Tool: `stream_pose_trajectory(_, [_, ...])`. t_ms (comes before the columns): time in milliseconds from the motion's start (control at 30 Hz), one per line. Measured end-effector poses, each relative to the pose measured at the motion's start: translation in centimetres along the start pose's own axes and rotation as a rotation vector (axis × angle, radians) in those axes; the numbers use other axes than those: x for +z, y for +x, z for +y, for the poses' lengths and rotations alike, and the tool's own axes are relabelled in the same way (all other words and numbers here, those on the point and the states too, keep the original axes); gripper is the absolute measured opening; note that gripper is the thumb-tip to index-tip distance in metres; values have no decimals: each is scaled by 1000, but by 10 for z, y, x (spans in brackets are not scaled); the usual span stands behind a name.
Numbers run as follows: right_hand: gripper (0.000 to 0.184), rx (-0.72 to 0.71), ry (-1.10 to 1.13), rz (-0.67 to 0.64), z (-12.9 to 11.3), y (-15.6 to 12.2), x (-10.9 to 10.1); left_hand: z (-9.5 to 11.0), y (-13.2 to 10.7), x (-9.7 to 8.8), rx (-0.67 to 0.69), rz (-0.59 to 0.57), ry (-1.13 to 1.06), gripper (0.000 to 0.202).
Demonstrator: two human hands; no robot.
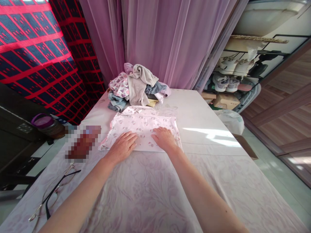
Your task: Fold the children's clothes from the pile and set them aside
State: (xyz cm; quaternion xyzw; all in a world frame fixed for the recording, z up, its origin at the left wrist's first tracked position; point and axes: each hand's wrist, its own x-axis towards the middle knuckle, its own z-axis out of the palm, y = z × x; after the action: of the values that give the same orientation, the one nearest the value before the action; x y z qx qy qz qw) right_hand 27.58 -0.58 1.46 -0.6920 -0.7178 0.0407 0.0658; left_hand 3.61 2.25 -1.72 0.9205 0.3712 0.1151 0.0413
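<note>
Pressing down on a thin white garment (143,127) printed with small pink motifs, the left hand (122,148) and right hand (164,138) lie palms down and a little apart along its near edge. Their fingers are open and slightly spread, gripping nothing. Both bare forearms reach in from the bottom of the view and angle inward. The soft, cotton-like garment lies smoothed into a rough rectangle, with a rumpled corner just left of the left hand.

It rests on a table (145,200) under a pale floral cloth. Directly beyond the hands sits a loose heap of clothes (138,89) in grey, denim blue and pink print. Left of the left hand is a pixelated, unreadable patch (82,144), and nearer the left forearm lie black-framed glasses (54,194). Farther left stands a purple-lidded jar (46,124).

Well beyond the hands hangs a sheer mauve curtain (165,42). Off to the right are sneakers (233,66) on a rack, a cardboard box (225,101) and a white plastic bag (230,121).
</note>
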Motion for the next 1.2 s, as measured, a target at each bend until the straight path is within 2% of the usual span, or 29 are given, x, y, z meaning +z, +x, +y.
stream_pose_trajectory(167, [25, 7, 3, -55, 0, 10, 4, -2, -3, 14, -18, 41, 14, 49])
stream_pose_trajectory(367, [28, 41, -10, 10, 1, 8, 11, -2, -4, 13, -28, 19, 27, 51])
stream_pose_trajectory(467, [28, 57, -22, 2, 0, 6, 15, 0, -4, 13, -36, 22, 49, 51])
stream_pose_trajectory(600, [29, 84, 23, 50, -8, 0, 19, 2, -5, 14, -45, 14, 66, 52])
stream_pose_trajectory(733, [46, -88, 86, 108, -31, -11, 27, 4, -5, 15, -62, 8, 85, 56])
stream_pose_trajectory(867, [54, -181, 88, 14, -45, -17, 34, 3, -5, 16, -69, 23, 95, 57])
stream_pose_trajectory(967, [57, -170, 57, -37, -34, -22, 34, 2, -5, 16, -60, 36, 92, 55])
stream_pose_trajectory(1200, [61, -33, -61, -55, 20, -50, 28, -1, -7, 12, -82, 14, 99, 57])
